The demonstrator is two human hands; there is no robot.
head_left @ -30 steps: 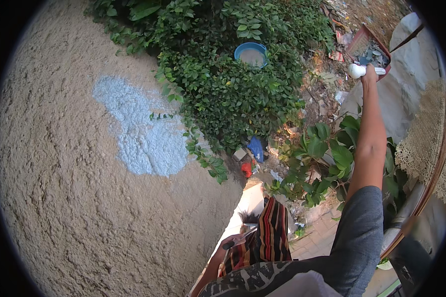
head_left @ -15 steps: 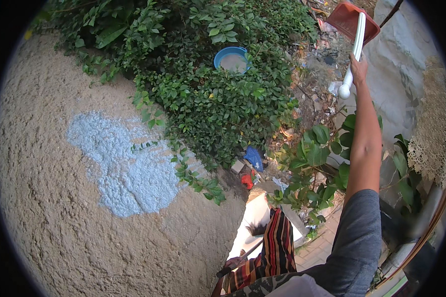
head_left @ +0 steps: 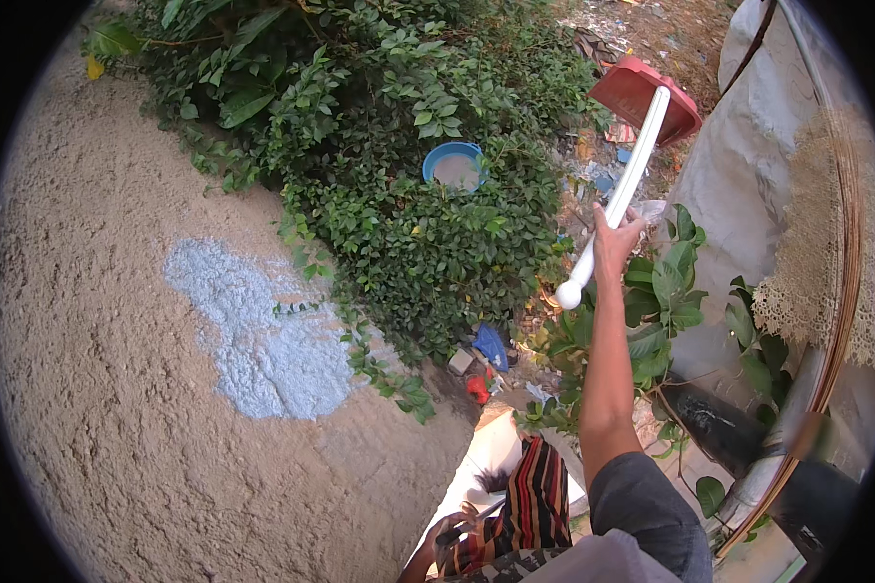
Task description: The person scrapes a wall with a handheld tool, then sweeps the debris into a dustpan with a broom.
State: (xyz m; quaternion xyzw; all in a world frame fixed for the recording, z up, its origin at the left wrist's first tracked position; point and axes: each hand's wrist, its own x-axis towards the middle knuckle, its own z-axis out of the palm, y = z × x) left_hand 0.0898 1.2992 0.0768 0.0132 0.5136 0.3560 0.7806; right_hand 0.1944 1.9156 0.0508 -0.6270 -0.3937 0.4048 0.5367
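My right hand point(head_left: 613, 243) grips the long white handle of a red dustpan point(head_left: 617, 94), the arm stretched out ahead. The pan end points away from me over the littered ground, and the handle's round knob hangs nearer to me. Low in the picture, beside my striped trousers point(head_left: 539, 496), my left hand point(head_left: 451, 531) is closed around the handle of a broom point(head_left: 494, 480). Dark bristles show at the broom's far end; part of its handle is hard to make out.
A rough tan wall point(head_left: 97, 321) with a pale blue patch point(head_left: 272, 340) fills the left. Dense green bushes point(head_left: 399, 233) hold a blue basin point(head_left: 453, 167) with greyish contents. At right are a grey sheet point(head_left: 749, 185), a lacy cloth point(head_left: 797, 253), a dark pipe point(head_left: 719, 418) and bundled cables point(head_left: 851, 223).
My right hand has drawn the dustpan nearer and to the left. My left hand has shifted slightly left, still on the broom. The whole view has shifted a little.
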